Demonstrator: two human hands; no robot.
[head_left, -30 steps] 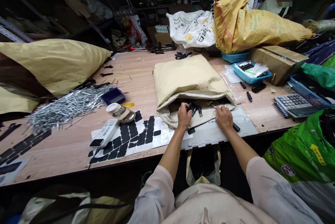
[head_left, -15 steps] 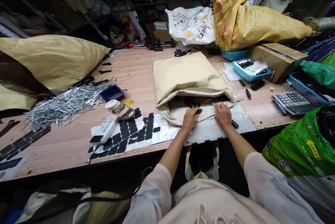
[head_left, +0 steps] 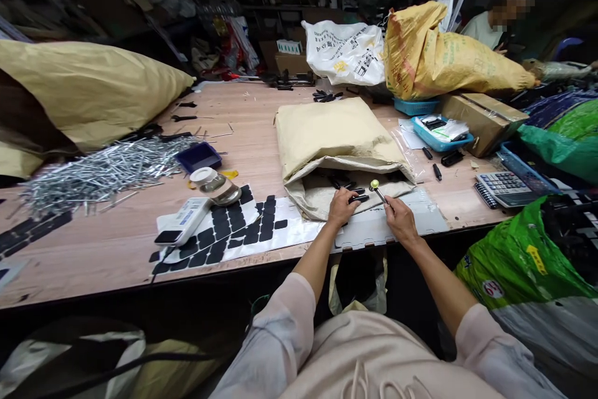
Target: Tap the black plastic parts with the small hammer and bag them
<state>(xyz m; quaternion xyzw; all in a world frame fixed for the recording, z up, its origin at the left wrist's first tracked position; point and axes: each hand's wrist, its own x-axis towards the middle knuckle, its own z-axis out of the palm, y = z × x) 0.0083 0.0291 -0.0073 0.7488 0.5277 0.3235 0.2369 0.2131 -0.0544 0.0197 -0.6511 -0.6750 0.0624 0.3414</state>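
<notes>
A beige paper sack (head_left: 334, 128) lies flat on the wooden table, its mouth facing me. My left hand (head_left: 342, 207) is closed on a small black piece (head_left: 360, 198) at the lip of the sack. More dark pieces show inside the opening, partly in shadow. My right hand (head_left: 400, 221) grips a slim tool (head_left: 375, 185) with a metal shaft and a round yellow-green head, held in front of the mouth. The fingers cover its handle. Beneath both hands lies a pale flat board (head_left: 387, 231) along the table edge.
To the left are a heap of metal rods (head_left: 107, 168), a navy tray (head_left: 200, 157), a jar (head_left: 215, 186), a white device (head_left: 184, 221) and sheets of black pads (head_left: 228, 225). A calculator (head_left: 504, 185), blue baskets (head_left: 441, 137) and a green bag (head_left: 509, 262) stand right. Another person sits behind.
My right hand has turned and drawn back slightly, so the tool's round head now shows outside the sack's mouth. My left hand stays at the lip with the black piece. The view has shifted slightly.
</notes>
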